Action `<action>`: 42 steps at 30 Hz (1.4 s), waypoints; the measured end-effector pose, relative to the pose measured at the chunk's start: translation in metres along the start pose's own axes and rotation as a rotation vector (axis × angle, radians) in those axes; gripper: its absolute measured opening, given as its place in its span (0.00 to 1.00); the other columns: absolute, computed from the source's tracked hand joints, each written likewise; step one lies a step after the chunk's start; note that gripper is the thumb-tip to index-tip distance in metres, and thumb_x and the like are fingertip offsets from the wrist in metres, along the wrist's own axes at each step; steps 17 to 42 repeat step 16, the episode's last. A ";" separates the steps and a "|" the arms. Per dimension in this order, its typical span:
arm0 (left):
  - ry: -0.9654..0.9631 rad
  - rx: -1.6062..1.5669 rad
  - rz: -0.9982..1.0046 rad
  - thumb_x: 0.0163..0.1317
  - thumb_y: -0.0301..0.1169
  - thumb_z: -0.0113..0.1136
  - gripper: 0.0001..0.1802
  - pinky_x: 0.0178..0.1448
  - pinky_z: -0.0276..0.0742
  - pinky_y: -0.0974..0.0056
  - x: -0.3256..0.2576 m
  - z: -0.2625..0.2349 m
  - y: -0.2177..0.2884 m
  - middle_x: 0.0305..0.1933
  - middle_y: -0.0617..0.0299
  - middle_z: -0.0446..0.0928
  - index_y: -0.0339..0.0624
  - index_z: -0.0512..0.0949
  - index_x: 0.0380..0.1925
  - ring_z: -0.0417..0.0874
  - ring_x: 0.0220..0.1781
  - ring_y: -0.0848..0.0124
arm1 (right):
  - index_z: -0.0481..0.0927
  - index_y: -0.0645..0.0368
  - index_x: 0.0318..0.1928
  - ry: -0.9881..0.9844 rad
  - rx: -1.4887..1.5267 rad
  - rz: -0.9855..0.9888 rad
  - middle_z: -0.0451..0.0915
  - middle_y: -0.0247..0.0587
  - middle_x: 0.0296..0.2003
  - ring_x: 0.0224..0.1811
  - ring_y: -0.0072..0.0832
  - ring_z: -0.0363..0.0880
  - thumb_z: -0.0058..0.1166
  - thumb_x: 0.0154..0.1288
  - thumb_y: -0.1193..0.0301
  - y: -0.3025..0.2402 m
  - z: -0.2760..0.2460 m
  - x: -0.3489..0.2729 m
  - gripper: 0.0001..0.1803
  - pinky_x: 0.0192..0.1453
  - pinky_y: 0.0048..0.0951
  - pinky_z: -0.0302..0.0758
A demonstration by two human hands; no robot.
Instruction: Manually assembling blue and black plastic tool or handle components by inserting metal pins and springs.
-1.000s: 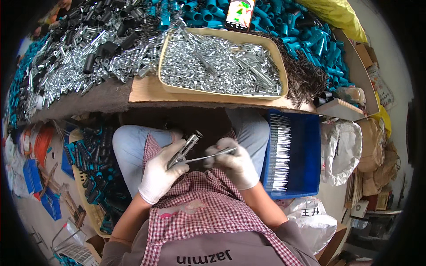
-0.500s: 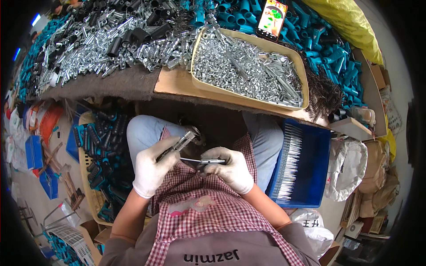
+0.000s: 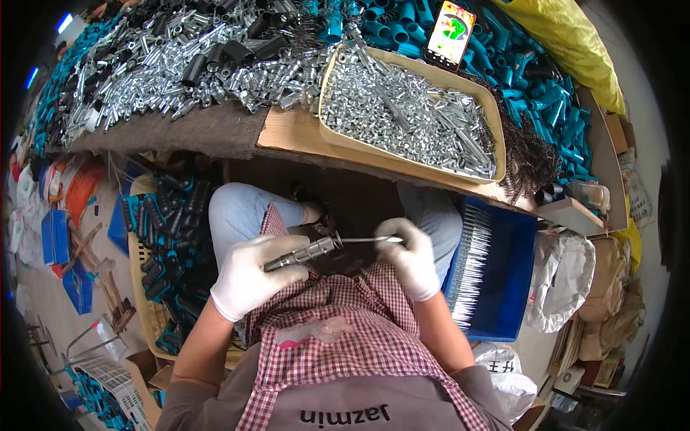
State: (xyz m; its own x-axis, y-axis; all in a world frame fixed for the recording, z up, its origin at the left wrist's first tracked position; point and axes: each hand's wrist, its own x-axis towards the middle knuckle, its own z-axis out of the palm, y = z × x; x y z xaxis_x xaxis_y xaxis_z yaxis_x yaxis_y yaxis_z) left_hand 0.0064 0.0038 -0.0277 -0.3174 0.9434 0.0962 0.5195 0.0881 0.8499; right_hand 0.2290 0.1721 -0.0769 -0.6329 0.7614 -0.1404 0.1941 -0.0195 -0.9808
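My left hand (image 3: 249, 279), in a white glove, is wrapped round a silvery metal cylinder (image 3: 310, 251) with notches along its side. The cylinder lies slanted above my lap, its far end pointing right. From that end a thin metal rod (image 3: 359, 240) reaches across to my right hand (image 3: 414, 262), also gloved in white. Right thumb and fingers are closed on the rod's outer end, where a short bright tip shows. Motion blurs that hand a little. Whether the rod is fixed to the cylinder I cannot tell.
A cream tray (image 3: 501, 154) of small metal parts stands on the bench edge (image 3: 287, 133), below a lit phone (image 3: 450, 34). Metal tubes and teal sleeves (image 3: 568, 133) heap behind. On my right, a blue bin (image 3: 507, 287) holds rows of thin rods; on my left, a basket (image 3: 147, 316) holds black-and-teal handles.
My right hand has moved right and slightly up, from a metal cylinder to the rod's outer end. The cylinder in my left hand now lies flatter, with the rod extending rightward from it.
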 end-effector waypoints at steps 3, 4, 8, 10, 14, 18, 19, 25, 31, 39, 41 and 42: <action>-0.053 0.023 0.011 0.47 0.28 0.75 0.20 0.43 0.81 0.64 -0.001 -0.007 0.005 0.35 0.51 0.85 0.35 0.85 0.42 0.87 0.35 0.61 | 0.80 0.64 0.38 0.093 0.095 0.053 0.78 0.32 0.31 0.31 0.17 0.72 0.56 0.58 0.77 -0.018 -0.030 -0.002 0.07 0.38 0.22 0.72; -0.053 0.024 0.026 0.47 0.29 0.75 0.20 0.43 0.81 0.63 -0.003 -0.008 0.002 0.35 0.50 0.85 0.35 0.85 0.42 0.87 0.35 0.60 | 0.79 0.64 0.38 0.058 0.098 0.045 0.78 0.32 0.31 0.31 0.17 0.72 0.56 0.58 0.77 -0.022 -0.034 -0.002 0.07 0.38 0.22 0.72; -0.028 0.067 0.112 0.47 0.29 0.75 0.20 0.43 0.83 0.62 -0.005 -0.003 -0.001 0.37 0.49 0.85 0.36 0.85 0.43 0.88 0.37 0.58 | 0.79 0.65 0.38 -0.048 -0.037 -0.021 0.78 0.32 0.31 0.32 0.17 0.73 0.57 0.57 0.78 -0.038 -0.028 -0.002 0.07 0.38 0.22 0.72; -0.021 0.086 0.095 0.48 0.29 0.74 0.20 0.43 0.83 0.62 -0.005 -0.001 0.003 0.38 0.48 0.85 0.36 0.85 0.43 0.88 0.38 0.57 | 0.79 0.64 0.38 -0.068 -0.031 -0.012 0.78 0.32 0.32 0.32 0.17 0.73 0.57 0.57 0.78 -0.036 -0.028 0.000 0.07 0.39 0.22 0.72; -0.091 0.147 0.152 0.49 0.30 0.74 0.22 0.43 0.83 0.62 -0.005 -0.003 0.008 0.38 0.48 0.86 0.37 0.85 0.46 0.89 0.38 0.55 | 0.80 0.64 0.38 -0.132 -0.029 0.002 0.78 0.33 0.32 0.33 0.17 0.73 0.59 0.56 0.76 -0.036 -0.025 0.001 0.08 0.40 0.23 0.73; -0.159 0.201 0.140 0.51 0.32 0.74 0.23 0.43 0.84 0.63 -0.006 -0.006 0.008 0.40 0.48 0.86 0.41 0.84 0.49 0.89 0.40 0.56 | 0.81 0.64 0.38 -0.182 -0.052 -0.020 0.79 0.34 0.32 0.34 0.18 0.74 0.61 0.56 0.74 -0.036 -0.021 0.000 0.10 0.41 0.24 0.73; -0.159 0.201 0.140 0.51 0.32 0.74 0.23 0.43 0.84 0.63 -0.006 -0.006 0.008 0.40 0.48 0.86 0.41 0.84 0.49 0.89 0.40 0.56 | 0.81 0.64 0.38 -0.182 -0.052 -0.020 0.79 0.34 0.32 0.34 0.18 0.74 0.61 0.56 0.74 -0.036 -0.021 0.000 0.10 0.41 0.24 0.73; -0.159 0.201 0.140 0.51 0.32 0.74 0.23 0.43 0.84 0.63 -0.006 -0.006 0.008 0.40 0.48 0.86 0.41 0.84 0.49 0.89 0.40 0.56 | 0.81 0.64 0.38 -0.182 -0.052 -0.020 0.79 0.34 0.32 0.34 0.18 0.74 0.61 0.56 0.74 -0.036 -0.021 0.000 0.10 0.41 0.24 0.73; -0.159 0.201 0.140 0.51 0.32 0.74 0.23 0.43 0.84 0.63 -0.006 -0.006 0.008 0.40 0.48 0.86 0.41 0.84 0.49 0.89 0.40 0.56 | 0.81 0.64 0.38 -0.182 -0.052 -0.020 0.79 0.34 0.32 0.34 0.18 0.74 0.61 0.56 0.74 -0.036 -0.021 0.000 0.10 0.41 0.24 0.73; -0.159 0.201 0.140 0.51 0.32 0.74 0.23 0.43 0.84 0.63 -0.006 -0.006 0.008 0.40 0.48 0.86 0.41 0.84 0.49 0.89 0.40 0.56 | 0.81 0.64 0.38 -0.182 -0.052 -0.020 0.79 0.34 0.32 0.34 0.18 0.74 0.61 0.56 0.74 -0.036 -0.021 0.000 0.10 0.41 0.24 0.73; -0.159 0.201 0.140 0.51 0.32 0.74 0.23 0.43 0.84 0.63 -0.006 -0.006 0.008 0.40 0.48 0.86 0.41 0.84 0.49 0.89 0.40 0.56 | 0.81 0.64 0.38 -0.182 -0.052 -0.020 0.79 0.34 0.32 0.34 0.18 0.74 0.61 0.56 0.74 -0.036 -0.021 0.000 0.10 0.41 0.24 0.73; -0.159 0.201 0.140 0.51 0.32 0.74 0.23 0.43 0.84 0.63 -0.006 -0.006 0.008 0.40 0.48 0.86 0.41 0.84 0.49 0.89 0.40 0.56 | 0.81 0.64 0.38 -0.182 -0.052 -0.020 0.79 0.34 0.32 0.34 0.18 0.74 0.61 0.56 0.74 -0.036 -0.021 0.000 0.10 0.41 0.24 0.73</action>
